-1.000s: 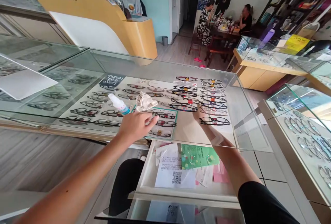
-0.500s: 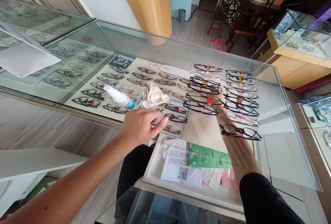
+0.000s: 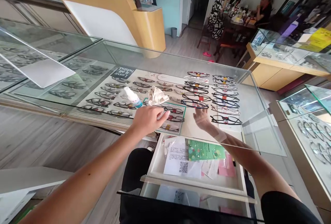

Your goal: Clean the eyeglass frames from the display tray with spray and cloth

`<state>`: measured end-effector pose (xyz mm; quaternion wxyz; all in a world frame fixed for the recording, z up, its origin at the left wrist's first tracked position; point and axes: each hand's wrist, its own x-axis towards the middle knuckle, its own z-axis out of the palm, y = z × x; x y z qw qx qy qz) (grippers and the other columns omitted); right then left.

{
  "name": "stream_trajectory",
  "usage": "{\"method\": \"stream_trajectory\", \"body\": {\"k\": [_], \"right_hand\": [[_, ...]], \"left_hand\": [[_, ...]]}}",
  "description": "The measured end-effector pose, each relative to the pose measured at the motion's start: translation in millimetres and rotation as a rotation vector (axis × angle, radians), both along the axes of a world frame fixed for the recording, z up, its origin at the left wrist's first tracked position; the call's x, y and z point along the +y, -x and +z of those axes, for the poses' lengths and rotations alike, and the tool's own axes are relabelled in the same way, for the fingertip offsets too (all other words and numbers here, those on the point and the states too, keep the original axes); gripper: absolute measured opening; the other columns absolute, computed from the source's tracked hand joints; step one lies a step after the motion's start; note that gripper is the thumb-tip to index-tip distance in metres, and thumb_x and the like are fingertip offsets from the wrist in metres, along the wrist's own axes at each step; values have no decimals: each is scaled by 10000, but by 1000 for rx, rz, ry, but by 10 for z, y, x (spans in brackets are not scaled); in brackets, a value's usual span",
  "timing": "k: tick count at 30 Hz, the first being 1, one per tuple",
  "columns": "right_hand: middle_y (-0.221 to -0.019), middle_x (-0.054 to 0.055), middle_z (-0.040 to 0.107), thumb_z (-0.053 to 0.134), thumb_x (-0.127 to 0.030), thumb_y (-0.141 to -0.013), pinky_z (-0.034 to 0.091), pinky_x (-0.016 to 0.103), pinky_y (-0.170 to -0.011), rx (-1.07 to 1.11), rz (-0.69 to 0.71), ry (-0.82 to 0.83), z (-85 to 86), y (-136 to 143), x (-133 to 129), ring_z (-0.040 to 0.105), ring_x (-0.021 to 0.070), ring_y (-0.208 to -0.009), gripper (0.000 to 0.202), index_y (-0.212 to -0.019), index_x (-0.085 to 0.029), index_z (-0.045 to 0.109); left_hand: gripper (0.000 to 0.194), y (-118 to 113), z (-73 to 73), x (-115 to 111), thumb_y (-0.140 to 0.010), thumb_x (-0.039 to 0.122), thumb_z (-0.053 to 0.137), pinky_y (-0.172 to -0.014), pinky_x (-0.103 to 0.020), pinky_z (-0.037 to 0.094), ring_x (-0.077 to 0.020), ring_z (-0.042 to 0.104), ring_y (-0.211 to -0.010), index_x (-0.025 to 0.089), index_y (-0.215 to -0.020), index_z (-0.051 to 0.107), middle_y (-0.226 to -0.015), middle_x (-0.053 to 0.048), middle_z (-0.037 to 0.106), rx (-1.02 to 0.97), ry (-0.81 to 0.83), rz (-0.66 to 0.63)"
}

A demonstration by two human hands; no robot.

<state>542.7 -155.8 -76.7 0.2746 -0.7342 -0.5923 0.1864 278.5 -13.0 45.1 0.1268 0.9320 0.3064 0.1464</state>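
Observation:
On the glass top of the display case [image 3: 222, 63] rests my left hand [image 3: 150, 118], its thumb stretched apart and nothing seen in it. Just beyond it stand a white spray bottle [image 3: 132, 96] with a blue base and a crumpled beige cloth [image 3: 157, 96]. My right hand [image 3: 202, 117] is under the glass, inside the case, its fingers pointing at the nearest blue eyeglasses [image 3: 195, 104] of one column. The fingers look apart; whether they touch that frame is unclear. To the right lies a second column of eyeglasses, ending in a black pair [image 3: 226, 119].
Below the case a drawer [image 3: 155, 167] stands pulled out, holding a green card [image 3: 204, 149], a printed sheet [image 3: 178, 162] and pink paper [image 3: 227, 167]. A white panel [image 3: 43, 72] juts in at left. Other cases stand at right; several people are at the back.
My right hand has drawn back toward me and left under the glass, and now shows below the eyeglasses columns. My left hand stays on the glass. The view has tilted up.

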Motion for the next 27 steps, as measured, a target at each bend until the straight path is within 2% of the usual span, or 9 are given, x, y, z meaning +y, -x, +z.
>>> {"method": "stream_trajectory", "body": {"k": [3, 7, 9, 12, 15, 18, 20, 23, 27], "right_hand": [[-1752, 206, 580, 642, -176, -1099, 411, 747, -1367, -86, -42, 79, 44, 285, -415, 454, 443, -1674, 520, -1619, -186, 641], [-1815, 203, 517, 491, -236, -1146, 360, 730, -1415, -70, 237, 253, 345, 732, -1077, 370, 422, -1735, 572, -1711, -167, 555], [-1829, 206, 493, 471, -307, -1174, 359, 686, -1432, 0, 349, 285, 682, 899, -1386, 356, 410, -1745, 557, -1697, -142, 569], [-1853, 161, 474, 448, -415, -1206, 377, 657, -1437, 96, 440, 290, 1340, 1051, -1758, 327, 380, -1773, 577, -1741, -219, 539], [-1897, 92, 420, 410, -484, -1224, 374, 631, -1450, 62, 442, 207, 1967, 1041, -1880, 264, 352, -1805, 638, -1838, -312, 394], [-1883, 73, 424, 366, -490, -1228, 308, 690, -1460, -104, 320, 4, 2359, 787, -1576, 233, 366, -1802, 640, -1852, -351, 338], [-1845, 103, 454, 337, -497, -1225, 257, 733, -1452, -267, 230, -55, 2455, 488, -1134, 283, 402, -1758, 609, -1788, -292, 450], [-1827, 163, 456, 316, -441, -1210, 263, 757, -1408, -434, 102, -30, 2414, -31, -295, 302, 451, -1704, 573, -1624, -188, 621], [-1844, 179, 453, 327, -341, -1196, 250, 677, -1401, -545, -67, 139, 2243, -586, 700, 289, 430, -1686, 544, -1548, -135, 688]], "left_hand": [[581, -18, 10, -14, -1034, 665, 408, -638, -361, 195, -196, 413, -596, 241, -639, 371, -590, -47, 526, 4, -18, 17], [578, -24, 24, -27, -1038, 673, 388, -645, -366, 192, -205, 436, -616, 243, -652, 379, -613, -53, 549, 11, -22, 6], [571, -26, 24, -28, -1036, 670, 393, -647, -368, 194, -206, 436, -614, 245, -655, 382, -611, -54, 549, 12, -25, 1], [565, -31, 6, -24, -1038, 663, 396, -652, -367, 198, -210, 443, -615, 246, -657, 389, -612, -58, 558, 1, -36, 0], [556, -37, -23, -16, -1042, 654, 408, -655, -369, 200, -220, 487, -632, 247, -663, 397, -628, -68, 591, -17, -54, 1], [544, -39, -38, -11, -1046, 642, 408, -650, -373, 202, -228, 516, -642, 250, -671, 396, -636, -75, 617, -11, -59, 4], [544, -35, -35, -12, -1055, 638, 397, -647, -374, 204, -227, 514, -637, 250, -673, 392, -633, -75, 618, -3, -58, -1], [547, -25, -28, -16, -1065, 635, 387, -646, -373, 217, -219, 514, -625, 249, -678, 381, -628, -70, 613, -3, -54, -8], [545, -7, -41, -11, -1074, 637, 398, -647, -374, 229, -234, 583, -661, 247, -694, 417, -668, -85, 661, 2, -30, -6]]}}
